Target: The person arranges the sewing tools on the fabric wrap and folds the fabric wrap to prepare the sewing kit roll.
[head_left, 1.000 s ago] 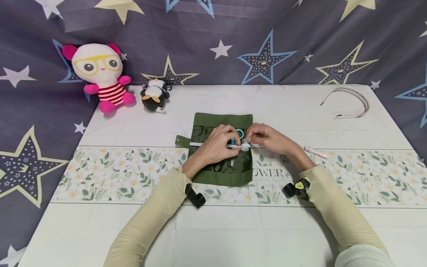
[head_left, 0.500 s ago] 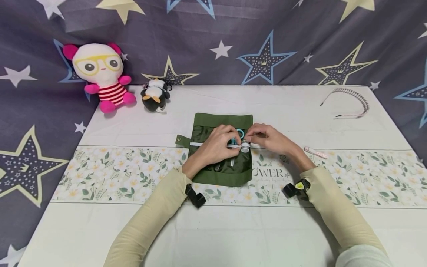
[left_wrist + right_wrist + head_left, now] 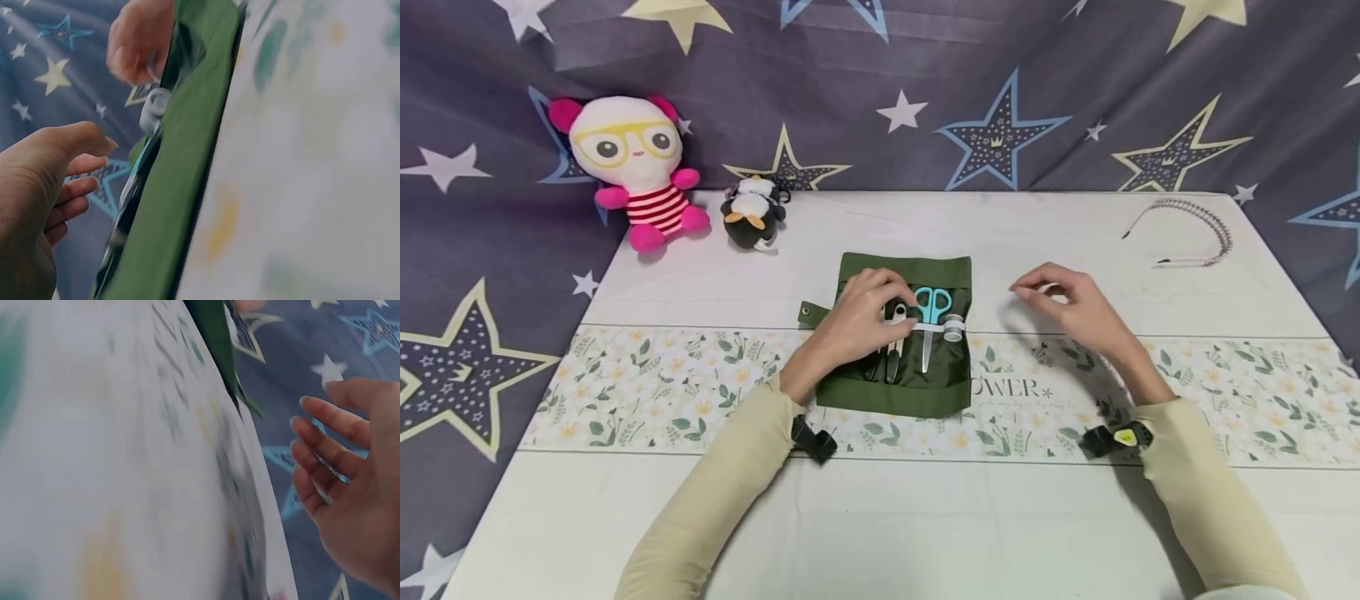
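An unfolded green cloth pouch (image 3: pixel 895 400) lies on the table, a white elastic strap across its dark lining. Under the strap sit scissors with turquoise handles (image 3: pixel 933 306), points toward me, and a small white roll (image 3: pixel 953 328) at the right edge. Left of the scissors, a slim tool with a pale end (image 3: pixel 896 342) is partly covered by my left hand (image 3: pixel 861 321). That hand hovers over the pouch's left half, fingers loosely bent and nothing between them in the left wrist view. My right hand (image 3: pixel 1078 312) is raised right of the pouch, its fingers relaxed and holding nothing.
A pink and white plush toy (image 3: pixel 651 204) and a small penguin plush (image 3: pixel 752 215) sit at the back left. A beaded headband (image 3: pixel 1213 223) lies at the back right. A starry curtain (image 3: pixel 850 108) hangs behind the table (image 3: pixel 887 517).
My right hand has let go of the white roll and moved right, away from the pouch. My left hand has shifted left, uncovering the scissors. The pinkish tube is now hidden behind the right arm.
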Motion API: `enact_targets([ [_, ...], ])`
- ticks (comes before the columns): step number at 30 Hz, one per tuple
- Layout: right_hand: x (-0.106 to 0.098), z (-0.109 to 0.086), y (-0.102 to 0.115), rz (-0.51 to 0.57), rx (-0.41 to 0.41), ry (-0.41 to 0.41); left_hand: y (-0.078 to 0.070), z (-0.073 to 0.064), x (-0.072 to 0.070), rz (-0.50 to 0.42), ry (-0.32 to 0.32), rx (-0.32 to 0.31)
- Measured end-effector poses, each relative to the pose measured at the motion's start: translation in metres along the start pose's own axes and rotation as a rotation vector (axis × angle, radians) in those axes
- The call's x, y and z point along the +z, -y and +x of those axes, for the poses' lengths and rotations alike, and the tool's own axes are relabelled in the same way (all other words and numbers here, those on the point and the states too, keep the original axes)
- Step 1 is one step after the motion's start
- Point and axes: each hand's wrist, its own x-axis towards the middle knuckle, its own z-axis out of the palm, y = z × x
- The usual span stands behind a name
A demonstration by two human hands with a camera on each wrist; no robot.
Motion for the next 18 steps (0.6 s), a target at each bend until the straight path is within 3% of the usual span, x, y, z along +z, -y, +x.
enact_targets([
  [4, -0.024, -0.022, -0.01, -0.086, 0.067, -0.068, 0.012, -0.013, -0.012, -0.022, -0.031, -0.051],
  [9, -0.05, -0.05, -0.021, -0.171, 0.214, -0.115, 0.024, -0.031, -0.025, -0.035, -0.046, -0.095],
  [12, -0.062, -0.065, -0.025, -0.201, 0.282, -0.125, 0.031, -0.04, -0.031, -0.016, -0.064, -0.1],
  [18, -0.077, -0.088, -0.034, -0.218, 0.319, -0.088, 0.041, -0.054, -0.04, -0.014, -0.069, -0.13],
])
